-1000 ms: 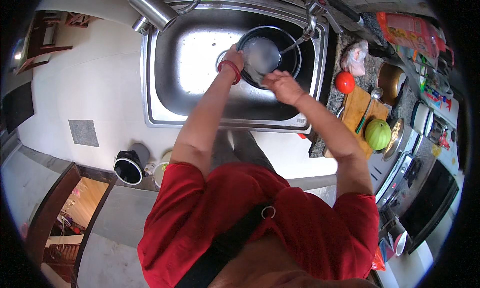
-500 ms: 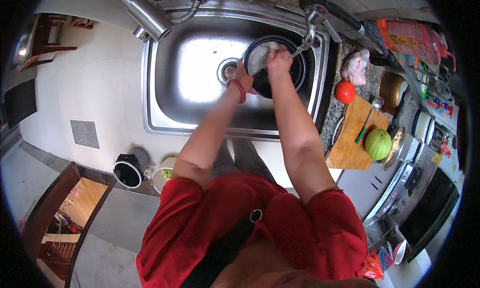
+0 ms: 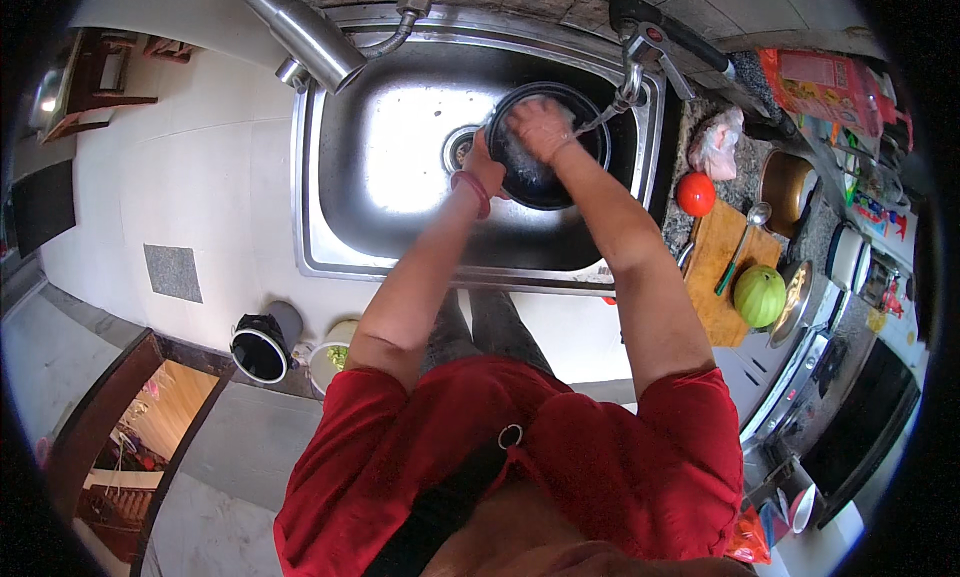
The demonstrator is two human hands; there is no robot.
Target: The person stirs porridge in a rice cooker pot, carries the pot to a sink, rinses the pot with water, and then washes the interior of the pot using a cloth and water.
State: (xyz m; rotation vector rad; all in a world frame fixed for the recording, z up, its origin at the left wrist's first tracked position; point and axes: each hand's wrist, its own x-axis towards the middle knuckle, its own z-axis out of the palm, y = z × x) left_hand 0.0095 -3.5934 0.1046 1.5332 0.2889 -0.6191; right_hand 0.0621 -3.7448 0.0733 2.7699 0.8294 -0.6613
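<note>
A round black pot (image 3: 522,190) sits tilted in the right part of the steel sink (image 3: 380,232), with whitish, cloudy contents (image 3: 520,159) in it. My left hand (image 3: 482,164), a red bangle at its wrist, is closed on the pot's left rim. Inside the pot, my right hand (image 3: 540,129) reaches over the contents with its fingers apart and wet; I cannot make out anything held in it. From the tap (image 3: 632,82) a thin stream of water falls to the pot beside my right wrist. The pot's bottom is hidden.
On the right counter are a tomato (image 3: 696,194), a plastic bag (image 3: 716,145) and a cutting board (image 3: 722,239) with a ladle (image 3: 741,252) and a round green squash (image 3: 759,297). A metal cylinder (image 3: 305,37) hangs over the sink's left corner. A bin (image 3: 262,349) stands on the floor.
My right hand has moved from the pot's upper middle to its upper left, its fingers now more spread. The left hand keeps its grip on the rim. The whole view has shifted slightly.
</note>
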